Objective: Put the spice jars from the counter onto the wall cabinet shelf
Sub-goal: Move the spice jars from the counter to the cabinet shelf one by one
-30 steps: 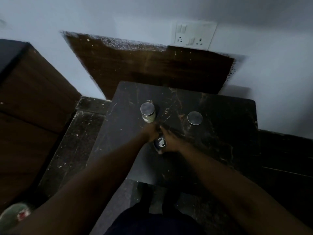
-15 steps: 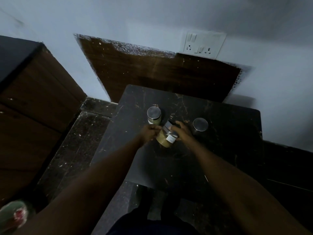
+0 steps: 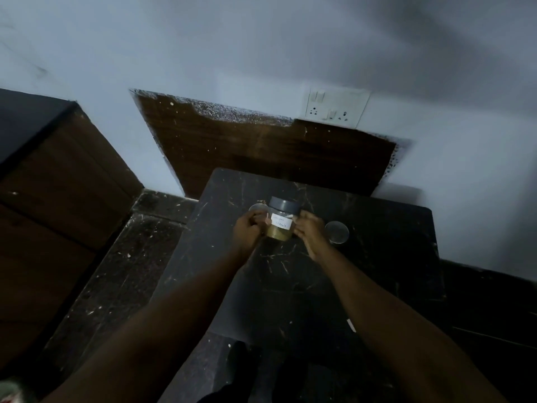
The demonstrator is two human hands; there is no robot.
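Note:
A spice jar [image 3: 281,223] with a grey lid, a white label and yellowish powder is held upright above the dark counter [image 3: 377,271]. My left hand [image 3: 248,231] grips its left side and my right hand [image 3: 311,231] its right side. Behind my left hand a second jar [image 3: 257,207] stands on the counter, mostly hidden, only part of its silver lid showing. A third jar [image 3: 337,231] with a silver lid stands just right of my right hand.
A brown wooden panel [image 3: 261,152] backs the counter on the pale wall, with a white switch and socket plate [image 3: 334,107] above it. A wooden cabinet [image 3: 58,175] stands at the left. Speckled dark floor [image 3: 116,271] lies between cabinet and counter.
The jar was lifted off the counter, tipped over, then turned upright with its label facing me. Both hands rose with it. The camera tilted upward.

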